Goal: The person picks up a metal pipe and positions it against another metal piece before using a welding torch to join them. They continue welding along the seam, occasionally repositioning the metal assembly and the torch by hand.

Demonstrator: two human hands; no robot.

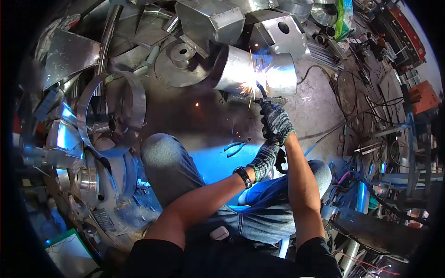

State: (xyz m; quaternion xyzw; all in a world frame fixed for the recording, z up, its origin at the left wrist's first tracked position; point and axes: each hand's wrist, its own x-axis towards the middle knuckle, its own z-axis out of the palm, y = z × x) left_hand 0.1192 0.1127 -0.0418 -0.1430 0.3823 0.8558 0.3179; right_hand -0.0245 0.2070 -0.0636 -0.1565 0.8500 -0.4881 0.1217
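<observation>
My right hand (277, 121), in a grey knit glove, is closed around a welding torch (262, 90) whose tip points up at a metal cylinder. Just below it, my left hand (265, 160), gloved alike, is closed around the torch's rear part, where a black piece (280, 162) shows; its fingers are partly hidden. The shiny metal cylinder (232, 69) lies on its side, and bright sparks fly from the seam at its middle. A dark support piece (238, 99) sits beneath the cylinder. Blue-handled pliers (237, 145) lie on the floor left of my hands.
A flanged metal disc (181, 62) and boxy sheet-metal parts (211, 23) lie beyond and left of the cylinder. A large metal ring (83, 109) stands at left. Cables (352, 111) trail over the floor at right. My knees (162, 150) flank the work.
</observation>
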